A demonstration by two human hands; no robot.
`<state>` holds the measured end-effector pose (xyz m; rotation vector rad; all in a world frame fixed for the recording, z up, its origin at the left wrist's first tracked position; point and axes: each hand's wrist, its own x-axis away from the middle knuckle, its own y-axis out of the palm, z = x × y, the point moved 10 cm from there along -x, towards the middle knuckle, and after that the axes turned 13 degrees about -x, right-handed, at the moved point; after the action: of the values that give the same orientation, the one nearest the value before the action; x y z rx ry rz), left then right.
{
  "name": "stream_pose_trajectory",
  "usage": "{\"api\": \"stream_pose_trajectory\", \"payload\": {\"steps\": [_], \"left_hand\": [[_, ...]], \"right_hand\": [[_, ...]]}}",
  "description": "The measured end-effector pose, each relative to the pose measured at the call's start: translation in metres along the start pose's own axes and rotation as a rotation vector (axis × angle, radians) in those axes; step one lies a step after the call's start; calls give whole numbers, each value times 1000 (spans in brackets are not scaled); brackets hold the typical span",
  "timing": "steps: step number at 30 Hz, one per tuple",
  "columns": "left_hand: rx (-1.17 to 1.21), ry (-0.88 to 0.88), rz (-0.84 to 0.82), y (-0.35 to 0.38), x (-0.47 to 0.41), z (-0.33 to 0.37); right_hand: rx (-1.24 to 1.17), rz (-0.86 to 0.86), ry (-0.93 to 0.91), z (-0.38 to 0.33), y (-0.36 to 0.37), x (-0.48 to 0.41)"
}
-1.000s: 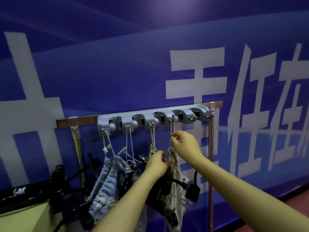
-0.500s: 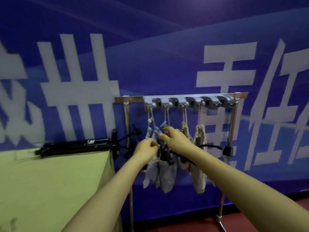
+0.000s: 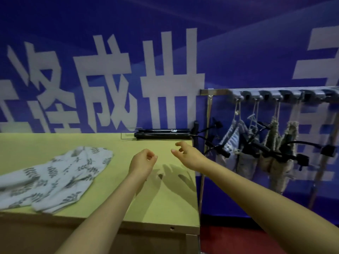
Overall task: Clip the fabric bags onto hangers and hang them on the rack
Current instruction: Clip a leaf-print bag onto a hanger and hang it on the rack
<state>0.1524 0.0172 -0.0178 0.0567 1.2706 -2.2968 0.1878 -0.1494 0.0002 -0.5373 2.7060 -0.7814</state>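
Several leaf-printed fabric bags [image 3: 55,177] lie in a loose pile on the left of the yellow-green table [image 3: 113,189]. On the right, the metal rack [image 3: 275,92] carries several fabric bags [image 3: 275,143] that hang by cords from grey hooks, with black clip hangers [image 3: 266,149] across them. My left hand [image 3: 143,162] hovers over the table's middle, fingers loosely curled and holding nothing. My right hand [image 3: 187,154] is beside it near the table's right edge, fingers spread and empty.
A stack of black hangers [image 3: 161,134] lies along the table's back edge against the blue banner wall [image 3: 165,52]. The rack's left post [image 3: 205,143] stands right beside the table's right edge. Red floor [image 3: 238,239] shows below the rack.
Both hands have let go of the hung bag and drawn back from the rack to above the table. The view has swung left, bringing the table and the pile of bags into sight.
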Motion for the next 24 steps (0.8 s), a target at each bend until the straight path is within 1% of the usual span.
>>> {"api": "stream_pose_trajectory", "payload": {"steps": [4, 8, 10, 13, 14, 16, 18, 20, 24], "left_hand": [[-177, -36, 102, -43, -1, -69], [-417, -97, 169, -74, -3, -128], [-510, -115, 204, -84, -4, -147], [-642, -156, 272, -97, -7, -166], [-655, -189, 282, -100, -10, -173], [-634, -279, 249, -101, -15, -187], [-606, -328, 225, -100, -20, -193], [-553, -337, 273, -102, -25, -197], [-362, -289, 429, -111, -25, -187]], "right_hand": [[-11, -45, -9, -16, 58, -2], [-42, -80, 62, -7, 95, -4], [-75, -64, 91, 2, 101, -6], [-117, 14, 106, 9, 99, -14], [-129, 40, 107, 9, 100, -17], [-140, 73, 111, 9, 100, -23], [-124, 86, 116, 8, 104, -29], [-93, 113, 120, 8, 106, -34], [-39, 170, 92, 9, 104, -37]]}}
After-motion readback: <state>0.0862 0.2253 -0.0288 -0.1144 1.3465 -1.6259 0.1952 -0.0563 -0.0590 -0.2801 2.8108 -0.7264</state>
